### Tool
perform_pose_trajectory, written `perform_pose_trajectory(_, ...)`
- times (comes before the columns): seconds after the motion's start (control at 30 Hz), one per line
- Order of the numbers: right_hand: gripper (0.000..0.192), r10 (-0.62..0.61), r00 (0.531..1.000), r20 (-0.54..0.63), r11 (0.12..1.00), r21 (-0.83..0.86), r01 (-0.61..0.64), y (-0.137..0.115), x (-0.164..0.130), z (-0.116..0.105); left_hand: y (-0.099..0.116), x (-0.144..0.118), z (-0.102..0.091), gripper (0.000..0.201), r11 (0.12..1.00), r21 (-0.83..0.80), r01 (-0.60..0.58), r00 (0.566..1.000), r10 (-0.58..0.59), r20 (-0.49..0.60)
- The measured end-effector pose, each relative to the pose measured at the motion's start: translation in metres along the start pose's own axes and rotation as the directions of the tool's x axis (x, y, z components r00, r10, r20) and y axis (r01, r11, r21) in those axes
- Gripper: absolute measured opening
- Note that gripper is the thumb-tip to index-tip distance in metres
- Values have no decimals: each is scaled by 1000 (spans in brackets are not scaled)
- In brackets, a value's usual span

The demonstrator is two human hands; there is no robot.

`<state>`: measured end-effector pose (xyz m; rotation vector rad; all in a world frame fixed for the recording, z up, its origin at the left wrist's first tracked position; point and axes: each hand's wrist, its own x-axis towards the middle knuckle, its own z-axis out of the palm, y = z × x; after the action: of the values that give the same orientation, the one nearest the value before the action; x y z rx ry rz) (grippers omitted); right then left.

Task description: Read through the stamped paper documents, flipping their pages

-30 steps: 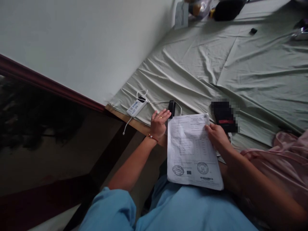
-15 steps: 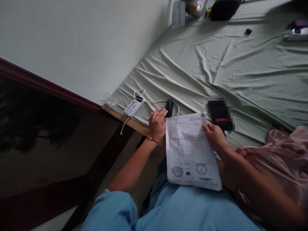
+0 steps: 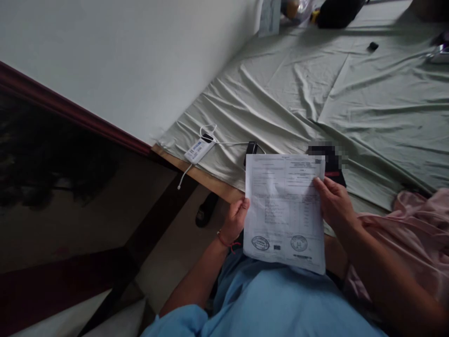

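A printed paper sheet (image 3: 284,210) with two round stamps near its bottom is lifted over my lap. My left hand (image 3: 235,220) grips its left edge, thumb on the front. My right hand (image 3: 333,203) holds its right edge. Behind the sheet's top edge, on the pale green bedsheet (image 3: 368,107), lie a small black device (image 3: 250,150) with a white cable and a dark phone (image 3: 331,161), partly hidden by the paper.
A white power bank (image 3: 199,149) with a cable lies near the bed's wooden edge (image 3: 206,180). Pink cloth (image 3: 421,229) lies at right. A black bag (image 3: 338,11) and small items sit at the far end. A dark shoe (image 3: 206,209) is on the floor.
My left hand left the bed beside the black device and took hold of the paper's left edge. The sheet has been raised off my lap, held by both hands.
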<state>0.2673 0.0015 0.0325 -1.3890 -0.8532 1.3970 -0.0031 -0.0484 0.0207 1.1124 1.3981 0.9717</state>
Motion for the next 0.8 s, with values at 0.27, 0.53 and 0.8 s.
perform_pose_trajectory(0.27,40,-63,997,37,993,-102,66,5,14,1,-3,7,0,60,975,174,-137,973,166,-161)
perform_pose_trajectory(0.53,32,-246,969,13,825,-522,217,18,10,-4,-3,36,0,58,917,315,-243,901,334,-277)
perform_pose_trajectory(0.8,27,-328,945,5,718,-649,253,22,8,-6,-2,59,-3,59,880,410,-241,922,339,-188)
